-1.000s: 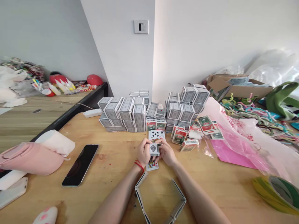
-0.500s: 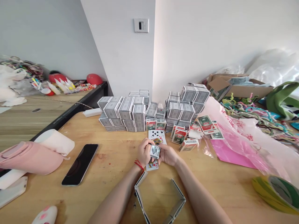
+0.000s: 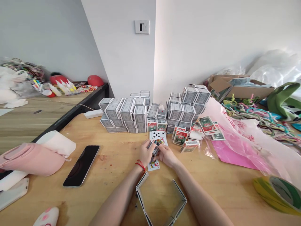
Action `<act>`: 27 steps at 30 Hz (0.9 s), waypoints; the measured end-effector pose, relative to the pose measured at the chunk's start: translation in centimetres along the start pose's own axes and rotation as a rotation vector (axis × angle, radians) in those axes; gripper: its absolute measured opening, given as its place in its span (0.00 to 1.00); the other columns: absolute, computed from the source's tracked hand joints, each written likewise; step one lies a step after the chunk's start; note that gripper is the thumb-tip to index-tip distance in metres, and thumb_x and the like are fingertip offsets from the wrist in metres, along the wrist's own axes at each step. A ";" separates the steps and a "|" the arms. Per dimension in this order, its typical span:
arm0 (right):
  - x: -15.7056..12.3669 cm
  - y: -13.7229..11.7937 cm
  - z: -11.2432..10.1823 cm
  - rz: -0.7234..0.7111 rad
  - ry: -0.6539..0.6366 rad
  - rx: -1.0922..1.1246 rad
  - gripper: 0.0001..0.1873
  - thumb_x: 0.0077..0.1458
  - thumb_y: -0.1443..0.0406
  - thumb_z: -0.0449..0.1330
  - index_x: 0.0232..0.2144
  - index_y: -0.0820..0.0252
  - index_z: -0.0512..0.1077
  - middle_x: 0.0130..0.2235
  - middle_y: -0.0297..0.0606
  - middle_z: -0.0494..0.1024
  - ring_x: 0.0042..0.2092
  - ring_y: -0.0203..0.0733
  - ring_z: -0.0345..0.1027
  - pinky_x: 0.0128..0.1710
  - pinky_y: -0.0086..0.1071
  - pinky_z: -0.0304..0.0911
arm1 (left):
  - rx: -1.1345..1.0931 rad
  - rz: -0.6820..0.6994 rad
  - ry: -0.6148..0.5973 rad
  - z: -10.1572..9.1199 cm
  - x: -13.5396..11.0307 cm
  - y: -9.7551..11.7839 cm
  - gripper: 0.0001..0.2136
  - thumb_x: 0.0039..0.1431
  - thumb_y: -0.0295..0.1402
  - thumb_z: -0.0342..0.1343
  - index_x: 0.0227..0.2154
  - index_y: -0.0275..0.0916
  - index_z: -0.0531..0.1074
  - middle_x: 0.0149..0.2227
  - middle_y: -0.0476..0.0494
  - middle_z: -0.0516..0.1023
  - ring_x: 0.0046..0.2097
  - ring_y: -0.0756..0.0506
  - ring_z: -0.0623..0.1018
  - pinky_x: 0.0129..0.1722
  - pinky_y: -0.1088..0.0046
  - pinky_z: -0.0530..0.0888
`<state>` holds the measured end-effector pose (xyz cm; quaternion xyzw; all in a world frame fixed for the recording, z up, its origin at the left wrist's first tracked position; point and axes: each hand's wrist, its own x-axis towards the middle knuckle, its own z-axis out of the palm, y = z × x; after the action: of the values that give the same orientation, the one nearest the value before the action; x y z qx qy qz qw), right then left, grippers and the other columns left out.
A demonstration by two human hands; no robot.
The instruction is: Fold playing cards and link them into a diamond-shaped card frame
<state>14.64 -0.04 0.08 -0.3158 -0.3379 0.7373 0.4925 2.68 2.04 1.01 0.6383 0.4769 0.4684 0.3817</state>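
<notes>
My left hand, with a red cord at the wrist, is closed on a small folded playing card. From the other side, the fingers of my right hand grip the same card, and both hands cover much of it. Under and behind the hands lie loose face-up playing cards, a spade card among them. Another face-up card with hearts lies just below. Closer to me stands an open angular ring of joined folded cards, between my forearms.
Blocks of folded cards are stacked along the wall, with more stacks to the right. Card boxes lie before these. A phone is at left, yellow-green tape at right, pink plastic beyond.
The folded card has turned in my hands: its face with a large spade showed before, now my fingers cover it more. The fingertips have come closer together.
</notes>
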 end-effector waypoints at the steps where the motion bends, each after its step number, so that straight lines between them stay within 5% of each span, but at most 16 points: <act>1: 0.0 0.0 0.0 -0.001 0.004 -0.005 0.16 0.49 0.53 0.57 0.28 0.61 0.67 0.26 0.36 0.72 0.26 0.36 0.68 0.24 0.29 0.66 | -0.002 -0.012 -0.013 0.1 0.0 0.0 0.12 0.53 0.39 0.49 0.24 0.36 0.68 0.26 0.47 0.70 0.32 0.48 0.69 0.31 0.76 0.65; 27: -0.2 0.1 0.1 -0.024 0.058 -0.247 0.21 0.47 0.48 0.56 0.28 0.63 0.67 0.25 0.37 0.74 0.23 0.40 0.71 0.22 0.33 0.70 | 0.020 -0.006 -0.099 0.1 0.1 -0.1 0.14 0.57 0.40 0.45 0.30 0.35 0.71 0.32 0.43 0.76 0.34 0.47 0.73 0.34 0.74 0.67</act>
<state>14.61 -0.23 0.09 -0.3913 -0.4154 0.6746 0.4682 2.72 2.19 0.89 0.6630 0.4642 0.4304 0.3997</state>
